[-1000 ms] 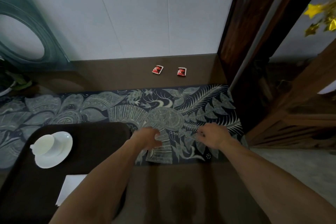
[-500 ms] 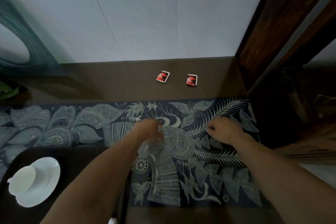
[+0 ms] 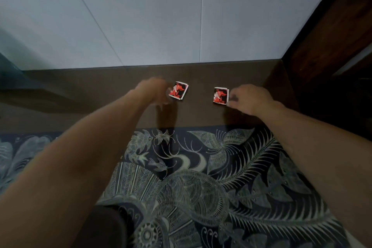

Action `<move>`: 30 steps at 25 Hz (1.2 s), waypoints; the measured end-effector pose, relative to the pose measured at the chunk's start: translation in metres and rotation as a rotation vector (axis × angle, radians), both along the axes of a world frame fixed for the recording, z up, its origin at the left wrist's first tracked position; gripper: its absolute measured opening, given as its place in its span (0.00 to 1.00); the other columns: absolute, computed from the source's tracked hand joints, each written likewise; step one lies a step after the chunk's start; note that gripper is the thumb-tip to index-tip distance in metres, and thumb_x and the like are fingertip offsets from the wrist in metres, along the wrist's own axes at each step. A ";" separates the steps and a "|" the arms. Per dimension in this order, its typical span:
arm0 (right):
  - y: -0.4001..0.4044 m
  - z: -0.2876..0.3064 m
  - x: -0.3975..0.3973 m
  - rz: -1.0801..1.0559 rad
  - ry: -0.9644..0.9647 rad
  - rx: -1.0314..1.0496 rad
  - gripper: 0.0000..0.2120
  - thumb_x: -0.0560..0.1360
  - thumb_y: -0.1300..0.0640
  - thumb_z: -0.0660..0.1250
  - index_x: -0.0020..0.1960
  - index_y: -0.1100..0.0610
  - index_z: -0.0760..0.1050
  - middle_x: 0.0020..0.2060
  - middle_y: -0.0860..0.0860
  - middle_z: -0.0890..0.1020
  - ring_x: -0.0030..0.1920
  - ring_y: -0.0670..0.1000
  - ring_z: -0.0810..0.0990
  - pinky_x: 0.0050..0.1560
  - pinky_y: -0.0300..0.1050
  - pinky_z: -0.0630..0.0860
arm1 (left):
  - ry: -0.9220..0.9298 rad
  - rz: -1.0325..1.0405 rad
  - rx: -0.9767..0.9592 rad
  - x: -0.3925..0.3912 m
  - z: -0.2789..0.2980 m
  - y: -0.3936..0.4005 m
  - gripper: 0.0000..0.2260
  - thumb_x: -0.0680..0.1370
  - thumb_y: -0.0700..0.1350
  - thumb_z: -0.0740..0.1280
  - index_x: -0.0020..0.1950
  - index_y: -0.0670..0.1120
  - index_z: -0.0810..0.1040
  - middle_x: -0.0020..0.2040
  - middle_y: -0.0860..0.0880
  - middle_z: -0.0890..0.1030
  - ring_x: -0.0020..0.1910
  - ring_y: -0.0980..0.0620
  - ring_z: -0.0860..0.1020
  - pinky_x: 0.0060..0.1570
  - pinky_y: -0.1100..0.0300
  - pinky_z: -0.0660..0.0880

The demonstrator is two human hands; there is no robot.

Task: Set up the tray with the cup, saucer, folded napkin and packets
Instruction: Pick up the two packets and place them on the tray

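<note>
Two small red, black and white packets lie flat on the brown table near the wall. My left hand (image 3: pixel 153 90), blurred, reaches the left packet (image 3: pixel 178 90), with its fingers at that packet's left edge. My right hand (image 3: pixel 249 98) has its fingertips against the right edge of the right packet (image 3: pixel 221 95) and its thumb at the lower corner. Neither packet is lifted. A dark corner of the tray (image 3: pixel 106 225) shows at the bottom, between my forearms. The cup, saucer and napkin are out of view.
A dark patterned cloth runner (image 3: pixel 201 177) covers the near part of the table under my forearms. A pale panelled wall (image 3: pixel 161 16) closes the table's far edge just behind the packets. A dark wooden frame (image 3: pixel 332 32) stands at the right.
Both hands have moved forward from the patterned runner to the two packets by the wall. The view has followed them, so the cup and saucer have left the frame.
</note>
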State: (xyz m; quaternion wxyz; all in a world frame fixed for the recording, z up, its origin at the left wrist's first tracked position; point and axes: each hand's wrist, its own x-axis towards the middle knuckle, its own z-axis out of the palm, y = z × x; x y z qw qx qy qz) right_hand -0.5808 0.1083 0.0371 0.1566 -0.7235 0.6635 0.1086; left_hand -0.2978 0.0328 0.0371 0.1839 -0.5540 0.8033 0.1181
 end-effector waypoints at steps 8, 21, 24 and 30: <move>-0.049 -0.028 0.009 -0.019 -0.025 0.020 0.30 0.74 0.42 0.69 0.71 0.52 0.68 0.63 0.57 0.73 0.61 0.59 0.73 0.55 0.52 0.71 | 0.064 -0.099 0.024 -0.023 -0.027 -0.063 0.30 0.69 0.53 0.75 0.69 0.54 0.72 0.62 0.45 0.75 0.63 0.41 0.72 0.58 0.50 0.73; -0.012 -0.019 0.013 -0.175 -0.180 -0.088 0.07 0.75 0.55 0.71 0.51 0.50 0.75 0.53 0.53 0.81 0.50 0.56 0.77 0.45 0.46 0.70 | 0.285 0.112 -0.043 -0.017 -0.030 -0.019 0.14 0.75 0.42 0.68 0.59 0.44 0.72 0.55 0.42 0.80 0.54 0.39 0.77 0.49 0.48 0.75; 0.017 0.000 0.014 -0.228 -0.213 -0.054 0.05 0.75 0.54 0.69 0.45 0.46 0.74 0.50 0.52 0.82 0.46 0.53 0.76 0.44 0.45 0.70 | 0.357 0.153 0.007 -0.013 -0.019 0.012 0.12 0.76 0.41 0.67 0.59 0.43 0.74 0.56 0.42 0.80 0.54 0.40 0.77 0.51 0.51 0.75; 0.098 0.037 0.024 -0.265 -0.276 -0.069 0.01 0.77 0.54 0.67 0.47 0.49 0.77 0.47 0.50 0.82 0.44 0.50 0.77 0.43 0.43 0.70 | 0.555 0.293 0.106 0.002 0.012 0.110 0.05 0.77 0.41 0.67 0.53 0.46 0.78 0.50 0.45 0.82 0.41 0.49 0.79 0.42 0.54 0.78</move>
